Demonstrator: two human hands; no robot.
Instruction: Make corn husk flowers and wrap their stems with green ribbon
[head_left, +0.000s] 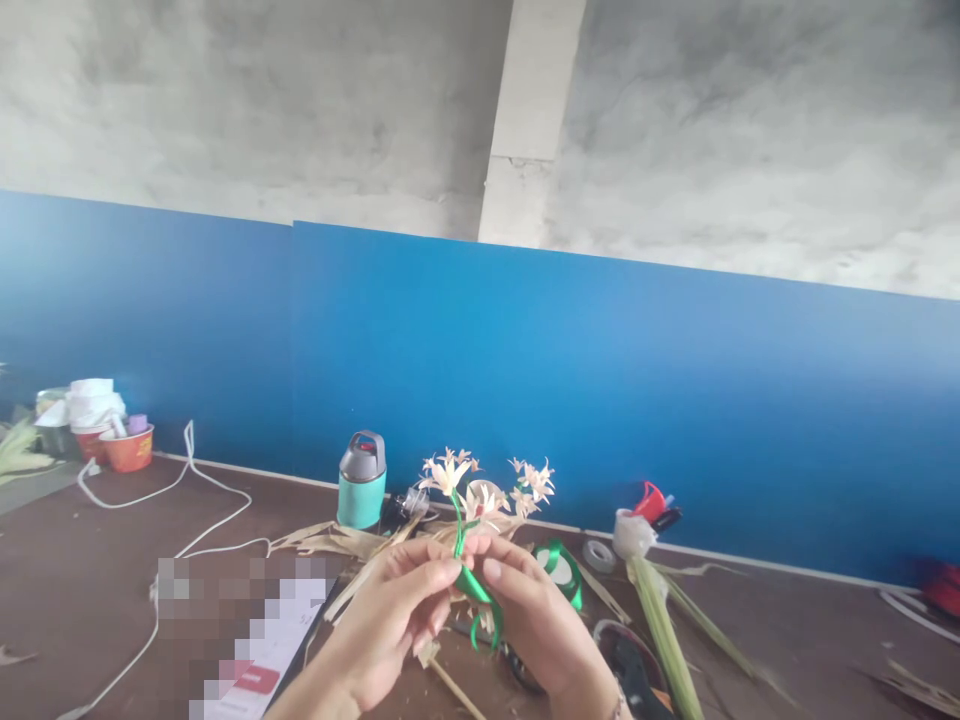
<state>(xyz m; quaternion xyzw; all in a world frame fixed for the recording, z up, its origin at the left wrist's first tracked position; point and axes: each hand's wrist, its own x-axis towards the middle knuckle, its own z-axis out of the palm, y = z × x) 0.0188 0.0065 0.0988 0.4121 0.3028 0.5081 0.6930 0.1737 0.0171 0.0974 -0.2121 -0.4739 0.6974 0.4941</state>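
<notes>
My left hand (pixel 390 605) is closed, pinching the green-wrapped stem (pixel 457 535) of a small artificial flower between thumb and forefinger. Pale cream, pointed petals make up the flower head (pixel 448 474), which stands upright above my fingertips. Close beside it, my right hand (pixel 536 608) is closed with thumb and fingers on a shiny green ribbon (pixel 471 585) that runs below the stem and curls downward. Another cluster of pale flowers (pixel 534 484) shows behind and to the right; whether it joins the held stem I cannot tell. Both hands hide part of the ribbon.
Behind my right hand lies a green ribbon spool (pixel 574 580), with a tape roll (pixel 599 556) nearby. A teal flask (pixel 362 485) stands by the blue partition (pixel 480 350). Dried husks (pixel 330 538), a white cable (pixel 161 590) and a white cup (pixel 634 535) with pens are about.
</notes>
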